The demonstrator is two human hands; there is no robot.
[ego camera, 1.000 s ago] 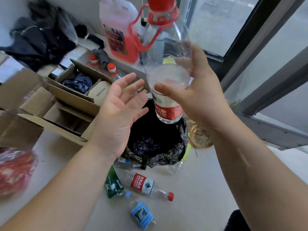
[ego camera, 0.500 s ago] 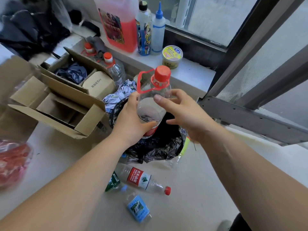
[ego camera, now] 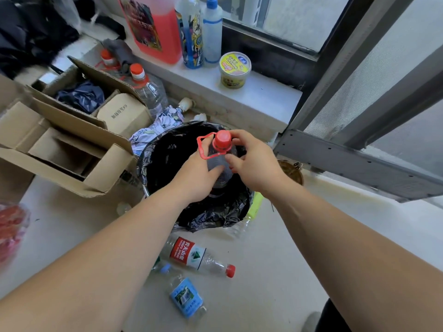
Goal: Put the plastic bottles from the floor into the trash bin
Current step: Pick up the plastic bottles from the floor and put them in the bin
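You hold the large clear plastic bottle with red cap (ego camera: 221,152) upright inside the black-lined trash bin (ego camera: 167,149), left hand (ego camera: 196,178) and right hand (ego camera: 251,164) each keeping a grip on its shoulder to steady its descent.

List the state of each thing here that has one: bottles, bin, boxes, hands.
Large clear plastic bottle with red cap: capped, upright, in the bin mouth.
Black-bagged trash bin: open.
Red-labelled clear bottle: capped, lying on the floor.
Blue-labelled bottle: lying on the floor.
Cardboard box: flaps open.
Left hand: gripping the large bottle.
Right hand: gripping it too.
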